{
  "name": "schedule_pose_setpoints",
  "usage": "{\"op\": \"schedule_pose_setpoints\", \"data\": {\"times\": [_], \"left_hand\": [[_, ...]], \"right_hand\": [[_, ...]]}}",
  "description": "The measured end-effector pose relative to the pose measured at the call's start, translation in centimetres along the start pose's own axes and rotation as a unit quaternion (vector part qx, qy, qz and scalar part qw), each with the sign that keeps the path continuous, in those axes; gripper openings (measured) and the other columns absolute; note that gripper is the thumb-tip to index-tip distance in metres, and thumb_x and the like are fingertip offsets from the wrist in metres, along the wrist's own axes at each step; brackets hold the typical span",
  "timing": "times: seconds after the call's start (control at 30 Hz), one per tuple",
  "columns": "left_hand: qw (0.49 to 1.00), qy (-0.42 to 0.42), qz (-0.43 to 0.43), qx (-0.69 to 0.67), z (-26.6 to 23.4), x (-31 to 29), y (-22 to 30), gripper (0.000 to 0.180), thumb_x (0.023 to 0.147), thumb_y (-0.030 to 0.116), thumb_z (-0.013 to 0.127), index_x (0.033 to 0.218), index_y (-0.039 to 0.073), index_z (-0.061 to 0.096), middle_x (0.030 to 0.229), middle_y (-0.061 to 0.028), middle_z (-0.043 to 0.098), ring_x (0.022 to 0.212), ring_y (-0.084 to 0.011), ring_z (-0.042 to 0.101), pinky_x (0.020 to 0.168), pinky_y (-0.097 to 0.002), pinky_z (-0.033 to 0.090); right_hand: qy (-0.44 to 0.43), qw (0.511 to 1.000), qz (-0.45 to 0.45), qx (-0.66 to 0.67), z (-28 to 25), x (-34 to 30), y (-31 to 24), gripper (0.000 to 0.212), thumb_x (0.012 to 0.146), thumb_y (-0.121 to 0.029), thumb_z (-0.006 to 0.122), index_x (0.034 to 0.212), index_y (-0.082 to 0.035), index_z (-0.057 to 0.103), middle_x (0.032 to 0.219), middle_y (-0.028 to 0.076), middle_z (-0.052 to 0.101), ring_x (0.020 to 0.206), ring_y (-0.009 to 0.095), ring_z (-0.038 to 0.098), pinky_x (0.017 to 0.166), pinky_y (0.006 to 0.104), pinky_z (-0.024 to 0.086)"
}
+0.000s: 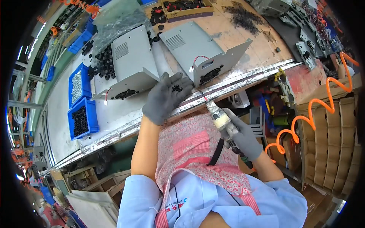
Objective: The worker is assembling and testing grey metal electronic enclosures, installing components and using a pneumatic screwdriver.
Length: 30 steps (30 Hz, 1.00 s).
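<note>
My left hand [164,98], in a grey glove, is turned palm up at the bench edge with its fingers partly spread. Several small black screws [177,88] lie in its palm. Wrapped around a pneumatic screwdriver [221,121] is my gloved right hand [245,136], in front of the bench. The tool's bit points up and left, toward the bench edge. Just beyond my hands, two grey sheet-metal housings, a left one [135,57] and a right one [192,41], lie on the bench. Each has a black fan in its upright end plate and a short red wire.
Blue bins of silver screws [76,86] and black screws [80,121] stand at the left. Black caps [104,64] and a plastic bag [118,23] lie behind them. Black springs [247,21] are at the back. An orange coiled hose [313,102] hangs right, by a cardboard divider [330,148].
</note>
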<state>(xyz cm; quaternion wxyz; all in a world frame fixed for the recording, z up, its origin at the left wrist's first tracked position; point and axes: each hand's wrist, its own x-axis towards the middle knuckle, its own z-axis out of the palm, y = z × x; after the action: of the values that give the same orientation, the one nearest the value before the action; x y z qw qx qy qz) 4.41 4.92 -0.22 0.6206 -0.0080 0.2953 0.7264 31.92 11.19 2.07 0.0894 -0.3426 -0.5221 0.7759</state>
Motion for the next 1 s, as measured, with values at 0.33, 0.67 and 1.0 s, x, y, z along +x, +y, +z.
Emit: {"op": "schedule_pose_setpoints", "data": {"times": [0.33,0.67,1.0], "left_hand": [[0.999,-0.033,0.01,0.004,-1.5,-1.4,-0.9,0.041,0.097,0.007,0.04,0.132,-0.014,0.034,0.127,-0.0312,0.048,0.116,-0.0401,0.054,0.097,-0.0386,0.053],[0.997,0.027,0.052,0.043,-1.3,-1.5,-2.0,0.039,0.099,0.01,0.043,0.133,-0.007,0.038,0.123,-0.0229,0.054,0.107,-0.0266,0.06,0.088,-0.029,0.057],[1.0,0.003,-0.006,-0.003,-2.2,-1.8,-2.4,0.038,0.096,0.026,0.054,0.123,-0.001,0.048,0.109,-0.0141,0.063,0.067,-0.0103,0.06,0.042,-0.0159,0.042]], "right_hand": [[-0.05,0.994,-0.07,-0.069,1.1,0.1,0.0,0.059,0.093,-0.011,0.048,0.148,-0.005,0.028,0.109,0.008,0.056,0.078,0.011,0.054,0.058,0.0255,0.051],[-0.047,0.994,-0.062,-0.074,1.4,-0.2,-0.7,0.068,0.091,-0.035,0.054,0.147,-0.005,0.03,0.113,0.007,0.056,0.079,0.007,0.051,0.067,0.0228,0.046],[-0.087,0.994,-0.035,-0.052,1.5,-0.3,-1.3,0.067,0.089,-0.017,0.052,0.149,-0.003,0.024,0.11,0.008,0.055,0.078,0.01,0.053,0.062,0.0247,0.049]]}}
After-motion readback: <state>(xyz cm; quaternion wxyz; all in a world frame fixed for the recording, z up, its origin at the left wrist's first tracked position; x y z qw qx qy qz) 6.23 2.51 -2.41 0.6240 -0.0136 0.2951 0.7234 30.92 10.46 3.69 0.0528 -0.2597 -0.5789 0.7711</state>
